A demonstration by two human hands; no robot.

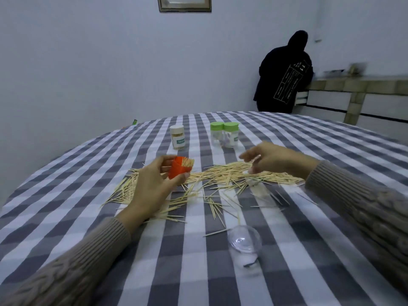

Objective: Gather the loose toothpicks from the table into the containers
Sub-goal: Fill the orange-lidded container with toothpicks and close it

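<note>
The left hand (152, 184) gripped a small orange container (177, 170), thumb and fingers curled round it, and held it tilted just above the table (331, 272); a bundle of toothpick ends showed at its open mouth. The right hand (271, 160) hovered over the right part of the heap with its fingers bent and their tips drawn together; motion blur hid whether they pinched any sticks. The loose toothpicks (220, 180) lay in a wide, uneven scatter across the checked tablecloth (88, 164), thickest in a band running from under the left hand to under the right wrist, with thinner strays nearer the viewer. A clear lid or cap (244, 239) rested on the cloth in the near middle, with one stray stick just to its left. At the far side of the table stood a white-capped jar (177, 137) filled with sticks and bearing a label, and to its right two clear jars with green caps (224, 134), touching each other. Both forearms wore knitted beige sleeves (72, 268). At the far right, a person in a dark hooded top (284, 78) stood facing away beside a counter (357, 85). A framed picture (184, 3) hung on the far wall.
</note>
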